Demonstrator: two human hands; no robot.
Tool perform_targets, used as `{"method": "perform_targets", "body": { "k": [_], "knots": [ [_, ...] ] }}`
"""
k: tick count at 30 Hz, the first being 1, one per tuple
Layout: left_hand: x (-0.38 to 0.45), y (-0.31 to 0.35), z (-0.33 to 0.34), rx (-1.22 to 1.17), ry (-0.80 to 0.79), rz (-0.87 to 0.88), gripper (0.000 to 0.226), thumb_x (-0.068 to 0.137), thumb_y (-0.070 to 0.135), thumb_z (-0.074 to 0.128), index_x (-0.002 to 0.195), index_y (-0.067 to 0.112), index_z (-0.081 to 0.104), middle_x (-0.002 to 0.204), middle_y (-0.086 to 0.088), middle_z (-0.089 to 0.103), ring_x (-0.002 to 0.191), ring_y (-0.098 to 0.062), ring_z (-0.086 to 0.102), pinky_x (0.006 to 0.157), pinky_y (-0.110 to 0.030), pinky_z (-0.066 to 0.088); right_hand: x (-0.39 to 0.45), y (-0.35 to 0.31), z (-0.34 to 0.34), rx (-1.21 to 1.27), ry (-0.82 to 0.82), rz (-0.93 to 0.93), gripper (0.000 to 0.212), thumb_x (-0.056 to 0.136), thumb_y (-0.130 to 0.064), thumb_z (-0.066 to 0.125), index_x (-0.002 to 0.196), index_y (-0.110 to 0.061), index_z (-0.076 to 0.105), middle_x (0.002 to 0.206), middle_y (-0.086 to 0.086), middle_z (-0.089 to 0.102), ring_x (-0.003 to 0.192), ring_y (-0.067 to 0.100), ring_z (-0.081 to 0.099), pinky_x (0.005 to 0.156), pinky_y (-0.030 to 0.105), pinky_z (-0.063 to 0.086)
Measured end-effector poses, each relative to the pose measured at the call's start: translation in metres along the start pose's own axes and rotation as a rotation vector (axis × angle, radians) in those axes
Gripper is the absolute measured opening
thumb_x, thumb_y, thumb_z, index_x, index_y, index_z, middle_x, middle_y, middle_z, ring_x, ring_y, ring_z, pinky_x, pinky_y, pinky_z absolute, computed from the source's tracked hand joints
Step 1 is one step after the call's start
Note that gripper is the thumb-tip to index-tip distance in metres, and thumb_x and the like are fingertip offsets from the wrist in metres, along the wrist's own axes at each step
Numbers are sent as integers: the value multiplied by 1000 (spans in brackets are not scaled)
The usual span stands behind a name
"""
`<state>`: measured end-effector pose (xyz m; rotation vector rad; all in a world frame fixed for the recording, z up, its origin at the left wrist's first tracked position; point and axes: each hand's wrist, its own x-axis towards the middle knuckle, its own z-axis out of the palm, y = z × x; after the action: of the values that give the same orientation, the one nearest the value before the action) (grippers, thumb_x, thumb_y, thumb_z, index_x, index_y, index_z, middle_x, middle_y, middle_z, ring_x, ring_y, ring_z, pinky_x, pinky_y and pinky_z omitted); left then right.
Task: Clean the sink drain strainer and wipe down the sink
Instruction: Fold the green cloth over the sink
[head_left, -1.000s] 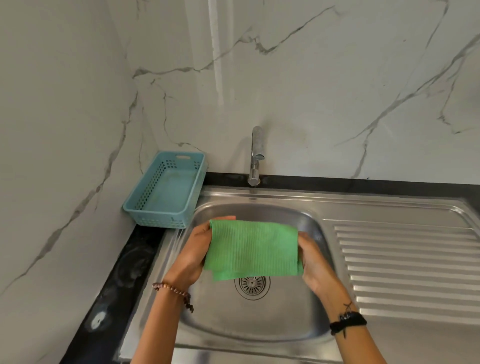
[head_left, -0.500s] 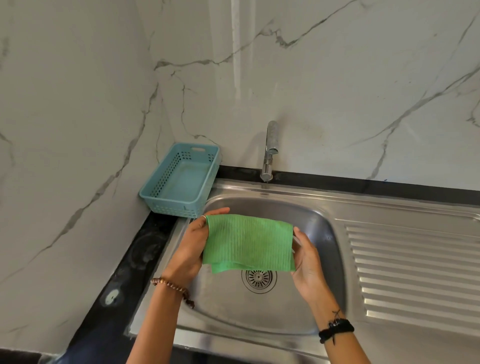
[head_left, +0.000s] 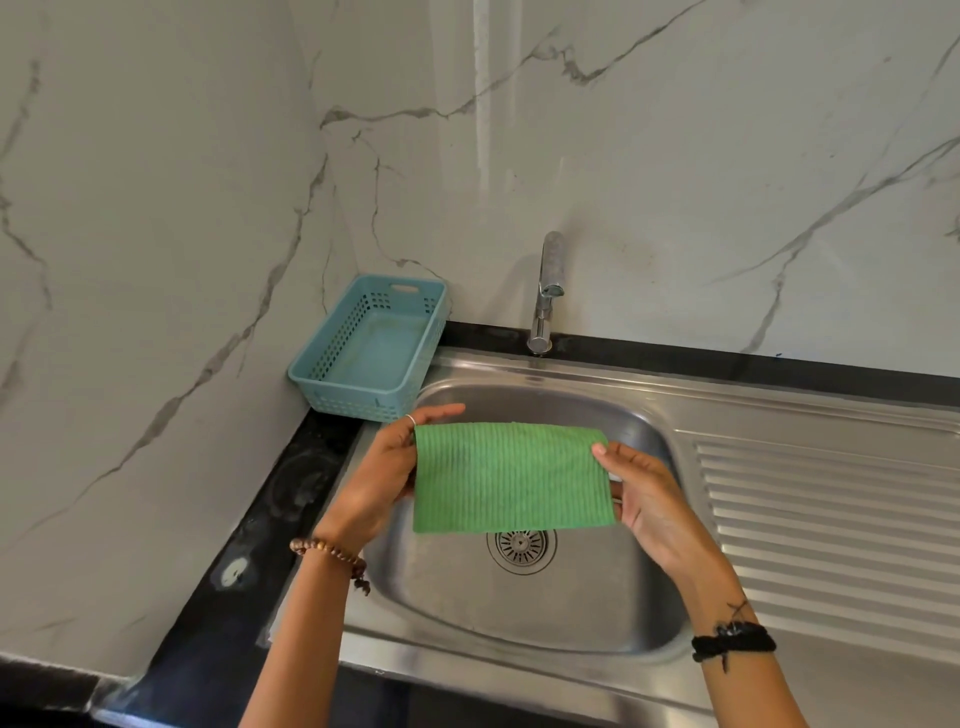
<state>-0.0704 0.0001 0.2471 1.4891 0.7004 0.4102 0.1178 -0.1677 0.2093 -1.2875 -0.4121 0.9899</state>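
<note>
A green ribbed cloth is stretched flat above the steel sink bowl. My left hand pinches its left edge and my right hand pinches its right edge. Below the cloth's lower edge the round drain strainer sits in the bottom of the bowl, its top part hidden by the cloth.
A light blue plastic basket stands on the black counter at the sink's back left corner. A chrome tap rises behind the bowl. The ribbed draining board lies to the right. Marble walls close off the left and back.
The cloth's loose lower fold has been straightened, so it now hangs as one flat rectangle. Both hands stay on its edges, and the view has shifted slightly.
</note>
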Motion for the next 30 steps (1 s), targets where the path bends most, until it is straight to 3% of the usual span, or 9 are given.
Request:
{"method": "perform_targets", "body": {
  "k": [7, 11, 14, 16, 21, 23, 25, 28, 30],
  "knots": [
    [2, -1, -2, 11, 6, 53, 45, 95, 2, 36, 99, 37, 64, 76, 15, 71, 67, 0, 65, 60, -18, 51, -4, -13, -3, -30, -32, 20, 14, 89, -15, 53, 81, -11, 64, 69, -2, 73, 63, 10, 69, 54, 21, 56],
    [6, -5, -2, -84, 84, 85, 37, 95, 4, 39, 103, 28, 66, 80, 11, 73, 70, -3, 67, 58, -16, 54, -6, -15, 3, -42, 5, -37, 16, 86, -21, 57, 74, -19, 67, 70, -5, 72, 64, 7, 68, 54, 20, 55],
    [9, -20, 10, -270, 187, -36, 35, 94, 9, 41, 81, 22, 72, 70, 5, 74, 64, -8, 69, 54, -21, 56, -6, -14, 8, 12, 54, -81, 9, 75, -28, 64, 80, -24, 71, 80, -5, 73, 74, 8, 68, 62, 23, 54],
    [8, -33, 17, -402, 167, -193, 42, 95, 21, 37, 73, 18, 73, 66, 2, 74, 60, -10, 69, 56, -27, 56, -4, -7, 9, 7, 139, -63, 14, 78, -21, 67, 92, -22, 64, 88, -1, 71, 81, 13, 66, 66, 29, 52],
    [7, -47, 2, -620, -60, -324, 55, 96, 42, 22, 112, 9, 63, 98, -11, 74, 88, -24, 71, 64, -31, 58, -5, 5, 2, -81, 185, -9, 40, 80, -14, 69, 108, -36, 49, 76, -7, 74, 74, 11, 68, 64, 29, 48],
    [7, -45, -3, -549, -133, -263, 43, 92, 46, 42, 111, 16, 67, 108, -9, 72, 98, -22, 69, 69, -31, 58, -6, 4, 0, -69, 128, -11, 46, 78, -13, 69, 111, -39, 50, 81, -4, 75, 77, 11, 71, 66, 28, 51],
    [8, -42, -5, -475, -139, -231, 31, 78, 29, 65, 106, 16, 67, 107, -7, 72, 94, -19, 70, 67, -28, 58, -4, 3, 0, -70, 98, -3, 47, 79, -7, 67, 113, -36, 52, 82, -4, 75, 77, 10, 71, 65, 27, 52],
    [18, -43, -5, -223, 21, -261, 30, 80, 2, 63, 109, 6, 56, 112, -14, 66, 93, -25, 67, 79, -37, 56, -1, 3, 8, -170, 76, 52, 51, 81, 8, 61, 120, -22, 49, 66, -5, 68, 70, 14, 66, 58, 25, 55],
    [27, -40, -9, -36, 112, -263, 25, 83, -3, 59, 107, 4, 53, 108, -14, 63, 95, -27, 62, 87, -41, 51, 1, 4, 17, -242, 11, 89, 54, 81, 13, 57, 123, -18, 45, 76, 4, 64, 75, 18, 61, 59, 26, 56]
  ]
}}
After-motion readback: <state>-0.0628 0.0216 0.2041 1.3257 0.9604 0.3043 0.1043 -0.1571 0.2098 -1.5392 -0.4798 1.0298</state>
